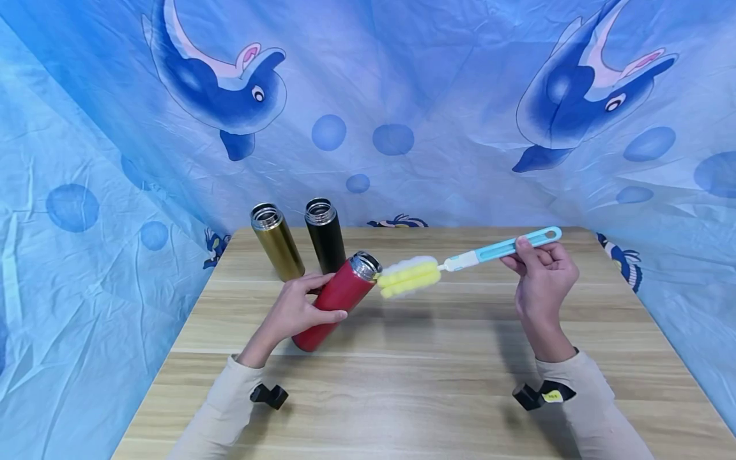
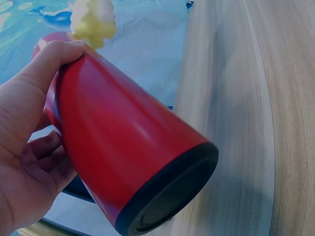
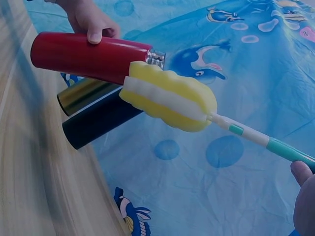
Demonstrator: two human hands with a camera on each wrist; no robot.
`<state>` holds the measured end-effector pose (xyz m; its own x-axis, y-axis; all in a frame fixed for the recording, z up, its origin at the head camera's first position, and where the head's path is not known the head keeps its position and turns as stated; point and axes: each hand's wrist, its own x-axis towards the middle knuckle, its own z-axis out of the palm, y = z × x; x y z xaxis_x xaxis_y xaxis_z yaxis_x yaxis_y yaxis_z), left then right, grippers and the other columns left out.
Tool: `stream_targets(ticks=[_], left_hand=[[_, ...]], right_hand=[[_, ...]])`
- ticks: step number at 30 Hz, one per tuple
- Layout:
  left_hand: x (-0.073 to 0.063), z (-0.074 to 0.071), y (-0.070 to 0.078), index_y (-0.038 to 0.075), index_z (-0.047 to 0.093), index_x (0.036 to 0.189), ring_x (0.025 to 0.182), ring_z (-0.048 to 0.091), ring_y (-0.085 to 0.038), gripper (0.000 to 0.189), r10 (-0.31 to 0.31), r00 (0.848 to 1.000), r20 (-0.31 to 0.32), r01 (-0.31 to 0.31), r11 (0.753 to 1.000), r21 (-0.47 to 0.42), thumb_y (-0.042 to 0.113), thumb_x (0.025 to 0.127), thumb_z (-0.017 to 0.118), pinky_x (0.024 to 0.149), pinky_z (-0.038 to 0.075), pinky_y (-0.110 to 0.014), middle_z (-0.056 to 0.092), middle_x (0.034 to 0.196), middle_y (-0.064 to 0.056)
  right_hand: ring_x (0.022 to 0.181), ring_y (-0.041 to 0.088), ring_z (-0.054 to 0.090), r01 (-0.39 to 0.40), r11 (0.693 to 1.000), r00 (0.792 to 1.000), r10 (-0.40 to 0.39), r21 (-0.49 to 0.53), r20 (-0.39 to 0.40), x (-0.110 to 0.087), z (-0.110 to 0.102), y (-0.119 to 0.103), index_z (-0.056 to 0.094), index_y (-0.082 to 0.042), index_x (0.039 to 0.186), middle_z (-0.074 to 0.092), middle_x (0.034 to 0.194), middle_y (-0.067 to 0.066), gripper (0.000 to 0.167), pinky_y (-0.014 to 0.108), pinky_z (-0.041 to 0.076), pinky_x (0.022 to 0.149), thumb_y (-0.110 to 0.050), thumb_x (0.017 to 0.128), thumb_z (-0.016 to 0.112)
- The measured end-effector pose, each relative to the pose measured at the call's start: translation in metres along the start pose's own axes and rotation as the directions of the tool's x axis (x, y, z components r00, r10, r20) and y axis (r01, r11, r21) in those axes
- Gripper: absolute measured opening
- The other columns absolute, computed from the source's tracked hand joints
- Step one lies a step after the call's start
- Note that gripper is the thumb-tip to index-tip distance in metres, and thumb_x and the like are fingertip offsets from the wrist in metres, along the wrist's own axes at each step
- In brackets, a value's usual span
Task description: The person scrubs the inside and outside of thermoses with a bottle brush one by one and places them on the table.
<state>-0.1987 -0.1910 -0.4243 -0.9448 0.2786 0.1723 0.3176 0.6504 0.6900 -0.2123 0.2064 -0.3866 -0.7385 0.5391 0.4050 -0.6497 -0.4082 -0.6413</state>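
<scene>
"What's spreading widest?"
"A wrinkled, glossy blue sheet (image 1: 460,185) is hanging beyond the red bottle (image 1: 347,292), and a wood-grained table (image 1: 374,396) is stretching beneath it."
"And the bottle itself?"
"That smooth cylinder is tilting; the left hand (image 1: 296,310) is gripping its side. Beyond it, a metallic gold bottle (image 1: 279,249) and a dark black bottle (image 1: 328,246) are standing."
"The brush (image 1: 462,260)?"
"Right of the red bottle, the right hand (image 1: 543,275) is pinching its slim plastic handle (image 1: 500,250). The ridged yellow-and-white sponge (image 1: 409,276) is hovering just beside the bottle's shiny mouth (image 1: 365,266)."
</scene>
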Motion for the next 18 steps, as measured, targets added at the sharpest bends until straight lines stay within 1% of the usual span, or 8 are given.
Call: stream_targets(ticks=[4,10,15,18], left_hand=[[-0.0006,-0.0004,0.0010,0.007,0.063,0.140,0.105,0.067,-0.027,0.081,-0.023,1.000,0.017,0.023,0.999,-0.028,0.041,0.073,0.092,0.079,0.062,-0.041,0.066,0.129,-0.009],[-0.0003,0.0001,0.0015,0.009,0.063,0.139,0.105,0.066,-0.026,0.079,-0.082,0.996,0.038,0.085,0.994,-0.067,0.043,0.073,0.091,0.077,0.061,-0.039,0.069,0.123,-0.007],[0.0000,0.0016,0.0010,0.009,0.064,0.136,0.104,0.067,-0.025,0.076,-0.105,0.994,0.043,0.109,0.988,-0.106,0.043,0.073,0.091,0.081,0.060,-0.040,0.069,0.122,-0.005],[0.0000,0.0020,0.0015,0.009,0.063,0.135,0.105,0.066,-0.025,0.075,-0.115,0.992,0.046,0.121,0.982,-0.143,0.042,0.074,0.091,0.086,0.059,-0.045,0.069,0.123,-0.006]], right_hand=[[0.067,0.023,0.075,-0.001,1.000,1.000,0.001,0.029,-0.004,0.0004,-0.0003,-0.0009,0.061,0.015,0.092,0.073,0.078,0.020,0.018,0.032,0.060,0.061,0.009,0.085,0.076],[0.068,0.023,0.075,-0.001,1.000,1.000,0.002,0.012,-0.023,0.0019,-0.0023,-0.0014,0.062,0.014,0.094,0.073,0.080,0.020,0.019,0.031,0.060,0.063,0.006,0.085,0.077],[0.068,0.023,0.075,-0.008,1.000,1.000,0.009,0.019,-0.024,0.0022,-0.0032,-0.0026,0.061,0.015,0.095,0.072,0.079,0.020,0.019,0.031,0.060,0.063,0.007,0.086,0.076],[0.067,0.023,0.075,-0.010,0.999,1.000,0.011,0.039,-0.022,0.0019,-0.0032,-0.0036,0.060,0.016,0.094,0.072,0.079,0.020,0.020,0.031,0.060,0.063,0.007,0.086,0.076]])
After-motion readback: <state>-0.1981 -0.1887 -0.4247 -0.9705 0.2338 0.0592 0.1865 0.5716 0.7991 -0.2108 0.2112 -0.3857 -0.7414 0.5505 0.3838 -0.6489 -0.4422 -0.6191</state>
